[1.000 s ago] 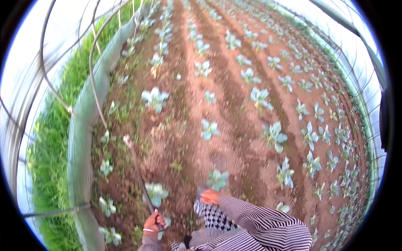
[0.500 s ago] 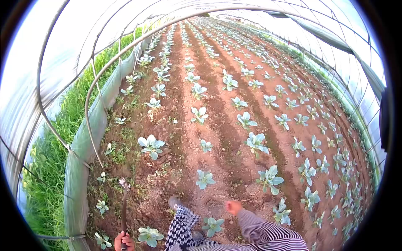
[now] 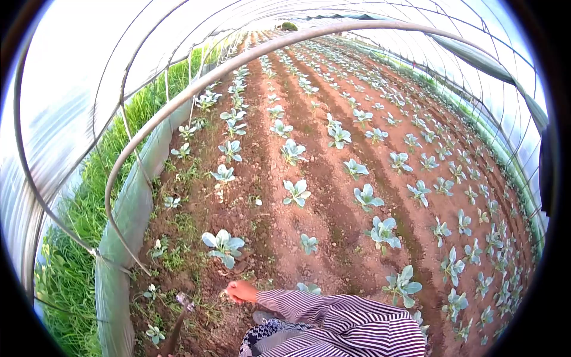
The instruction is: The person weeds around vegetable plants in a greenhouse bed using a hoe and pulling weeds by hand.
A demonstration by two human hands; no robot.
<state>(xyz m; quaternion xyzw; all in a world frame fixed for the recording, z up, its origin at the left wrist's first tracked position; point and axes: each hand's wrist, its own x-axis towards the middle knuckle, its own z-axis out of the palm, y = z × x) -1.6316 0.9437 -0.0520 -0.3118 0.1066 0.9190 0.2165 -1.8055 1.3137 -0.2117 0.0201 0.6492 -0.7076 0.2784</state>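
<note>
right hand [image 3: 241, 292] near leafy plant [image 3: 223, 247]; grip unclear; tool [image 3: 176, 332] at left

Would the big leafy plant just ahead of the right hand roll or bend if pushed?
The plant probably wouldn't roll: it appears rooted in the soil. Its broad, outspread leaves would likely flex, and, with no visible shielding, might tear.
</note>
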